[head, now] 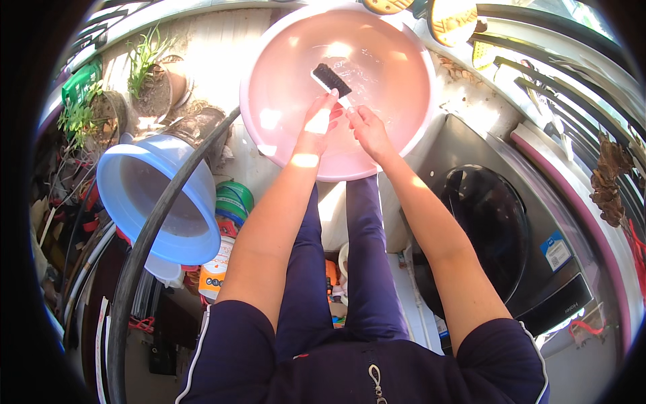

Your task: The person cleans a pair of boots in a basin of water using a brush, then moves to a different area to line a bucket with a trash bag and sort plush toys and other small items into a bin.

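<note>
A scrub brush (pixel 331 81) with black bristles and a white body is held over a large pink plastic basin (pixel 287 136) containing water. My right hand (pixel 370 130) grips the brush's white handle near its lower end. My left hand (pixel 321 119) touches the brush with its thumb at the edge of the bristles; its other fingers are loosely curled, and what they touch underneath is hard to tell. The bristles face up towards me. Both hands are above the near half of the basin.
A blue bucket (pixel 159 197) stands left behind a dark curved bar (pixel 151 222). Potted plants (pixel 156 86) are at the upper left. A Haier washing machine (pixel 484 232) is at the right. Yellow-soled shoes (pixel 451 22) rest beyond the basin, beside metal railings (pixel 565 96).
</note>
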The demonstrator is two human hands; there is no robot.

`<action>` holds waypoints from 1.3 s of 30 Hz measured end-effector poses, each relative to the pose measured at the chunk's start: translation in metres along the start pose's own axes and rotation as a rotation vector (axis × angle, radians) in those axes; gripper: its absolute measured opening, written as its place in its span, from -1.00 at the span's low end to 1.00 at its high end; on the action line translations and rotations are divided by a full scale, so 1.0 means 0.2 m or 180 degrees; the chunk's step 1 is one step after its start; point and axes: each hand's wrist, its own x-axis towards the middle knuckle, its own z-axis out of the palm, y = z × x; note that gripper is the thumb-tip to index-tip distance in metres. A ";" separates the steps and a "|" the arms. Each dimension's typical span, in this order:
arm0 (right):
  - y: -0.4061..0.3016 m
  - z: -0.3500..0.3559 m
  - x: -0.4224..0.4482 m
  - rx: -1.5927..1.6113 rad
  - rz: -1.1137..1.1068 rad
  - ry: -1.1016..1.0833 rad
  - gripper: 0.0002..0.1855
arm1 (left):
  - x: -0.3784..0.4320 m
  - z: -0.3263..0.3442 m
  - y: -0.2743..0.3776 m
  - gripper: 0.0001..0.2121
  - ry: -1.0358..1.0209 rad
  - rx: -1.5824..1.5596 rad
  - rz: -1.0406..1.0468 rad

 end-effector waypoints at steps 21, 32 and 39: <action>0.06 -0.07 0.25 -0.2560 -0.1344 0.0618 -0.70 | 0.12 -0.27 -0.11 -0.51 -0.0477 0.0333 0.1045; -0.03 -0.03 0.19 -0.2001 -0.1003 0.0405 -0.67 | 0.13 -0.22 -0.12 -0.59 -0.0233 0.0147 0.0729; -0.33 -0.08 -0.19 0.0173 0.0423 -0.0823 -0.71 | -0.21 -0.07 -0.01 -0.56 -0.0248 -0.0695 0.0259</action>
